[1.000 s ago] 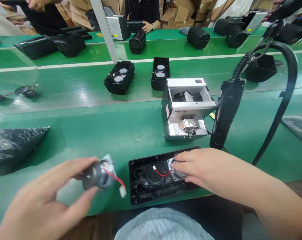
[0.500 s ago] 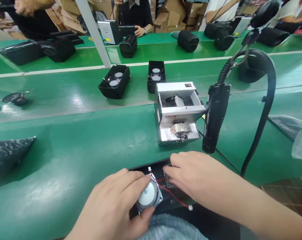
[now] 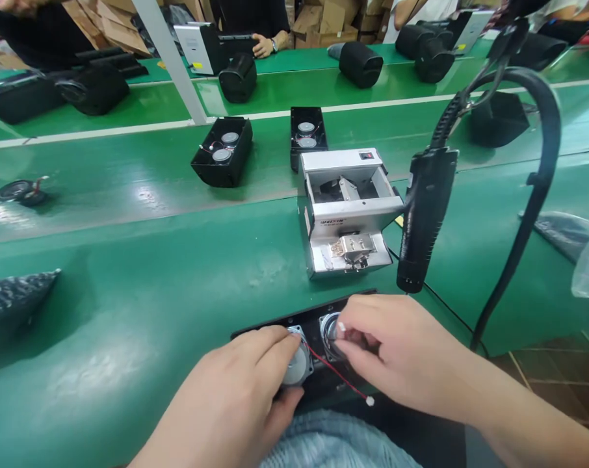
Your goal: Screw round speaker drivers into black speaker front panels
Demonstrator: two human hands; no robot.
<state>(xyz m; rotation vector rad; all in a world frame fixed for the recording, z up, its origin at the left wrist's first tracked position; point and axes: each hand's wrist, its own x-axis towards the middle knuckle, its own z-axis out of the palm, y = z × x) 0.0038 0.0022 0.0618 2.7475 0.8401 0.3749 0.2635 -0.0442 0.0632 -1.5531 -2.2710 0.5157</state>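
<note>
My left hand (image 3: 240, 383) is closed around the edge of a round speaker driver (image 3: 298, 367) with a grey back and a square metal frame. A second speaker driver (image 3: 327, 335) sits beside it in a black speaker housing (image 3: 324, 380) close to my body. My right hand (image 3: 387, 351) is over this second driver, thumb and forefinger bent together, with a small white plug (image 3: 342, 327) at the fingertips. A red wire (image 3: 336, 374) runs from the left driver to another white plug (image 3: 370, 401) hanging at the housing's near side.
A grey-white machine (image 3: 348, 214) stands just beyond the housing. To its right a black electric screwdriver (image 3: 426, 221) hangs from a curved hose. Two black housings (image 3: 223, 153) (image 3: 308, 138) with drivers lie on the green belt. Other people sit across it.
My right hand has lifted and turned, uncovering more of the second driver, and a white plug now shows at its fingertips. The left hand stays on its driver. The view has shifted slightly.
</note>
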